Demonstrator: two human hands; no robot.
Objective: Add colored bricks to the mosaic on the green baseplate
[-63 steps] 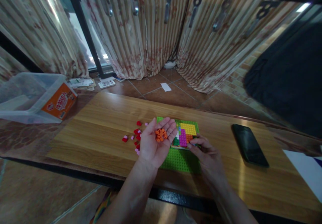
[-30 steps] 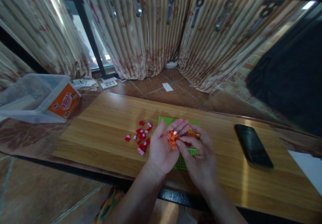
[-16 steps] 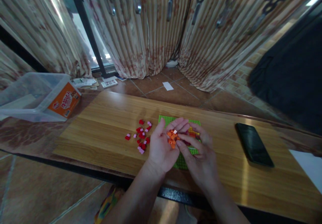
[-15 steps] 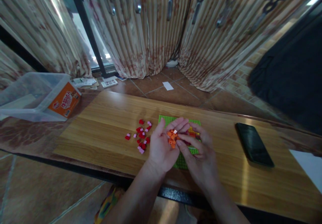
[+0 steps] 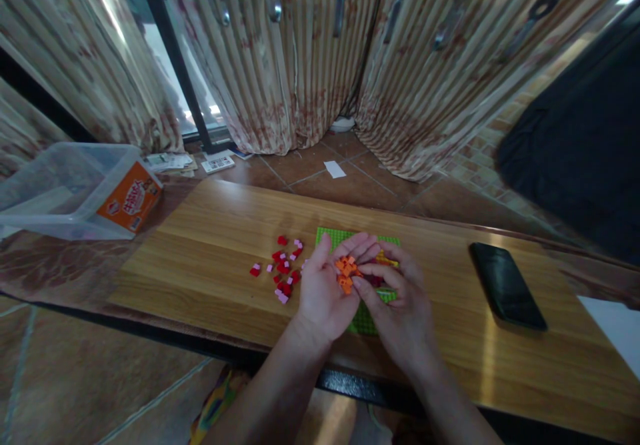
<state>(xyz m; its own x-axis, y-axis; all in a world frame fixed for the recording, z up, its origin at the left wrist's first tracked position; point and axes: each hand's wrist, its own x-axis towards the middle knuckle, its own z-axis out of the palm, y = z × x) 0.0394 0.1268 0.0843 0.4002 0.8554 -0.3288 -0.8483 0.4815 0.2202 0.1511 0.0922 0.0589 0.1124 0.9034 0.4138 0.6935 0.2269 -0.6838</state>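
Note:
My left hand point(image 5: 324, 298) is turned palm up and cupped, holding a small heap of orange toy bricks point(image 5: 346, 269). Over the edge of that palm, my right hand point(image 5: 400, 301) pinches with thumb and index finger at an orange brick point(image 5: 357, 274) beside the heap. Beneath both hands lies a green studded baseplate point(image 5: 365, 323), mostly covered by them. Yellow bricks point(image 5: 386, 259) and dark red ones point(image 5: 376, 281) show on the plate, partly behind my right fingers. Left of my left hand, several red bricks point(image 5: 283, 267) and pink bricks point(image 5: 281, 297) are scattered on the wooden table.
A black phone point(image 5: 507, 286) lies on the wooden table point(image 5: 210, 251) to the right, with white paper point(image 5: 613, 328) past it. At the far left stands a clear plastic bin point(image 5: 65, 228) with an orange label. Striped curtains point(image 5: 280, 85) hang beyond the table.
Both hands stay almost in place. The right fingertips shift slightly at the orange heap, and a pale glint on top of it is gone. The view moves very slightly.

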